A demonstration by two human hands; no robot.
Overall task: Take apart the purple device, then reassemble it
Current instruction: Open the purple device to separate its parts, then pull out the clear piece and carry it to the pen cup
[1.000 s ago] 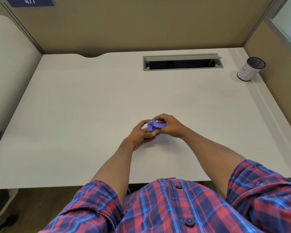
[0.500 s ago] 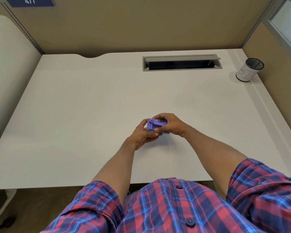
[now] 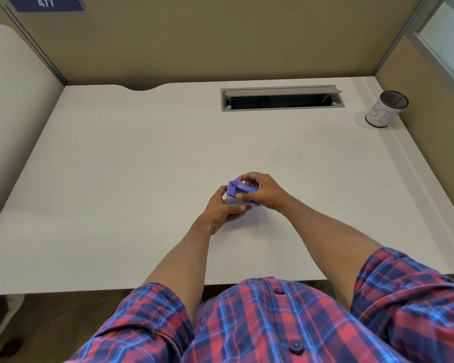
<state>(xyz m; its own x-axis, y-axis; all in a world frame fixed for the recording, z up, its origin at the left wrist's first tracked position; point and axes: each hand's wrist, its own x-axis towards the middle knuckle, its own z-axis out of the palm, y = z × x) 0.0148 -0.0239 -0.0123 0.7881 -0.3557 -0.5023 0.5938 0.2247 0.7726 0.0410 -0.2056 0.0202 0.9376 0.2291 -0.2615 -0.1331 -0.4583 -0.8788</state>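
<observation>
Over the white table [image 3: 116, 179], both hands are gripping the small purple plastic device [image 3: 237, 189]: left hand [image 3: 224, 209] fingers clamped underneath, right hand [image 3: 262, 191] fingers clamped on top. Since a second ago it is tilting upright, exposing a clear lower part; separation seems to be starting.

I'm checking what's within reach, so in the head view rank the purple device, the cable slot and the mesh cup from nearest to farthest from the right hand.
1. Purple device: held in the right hand, with the left hand below it.
2. Cable slot: at the desk's back edge.
3. Mesh cup: far right corner.
</observation>
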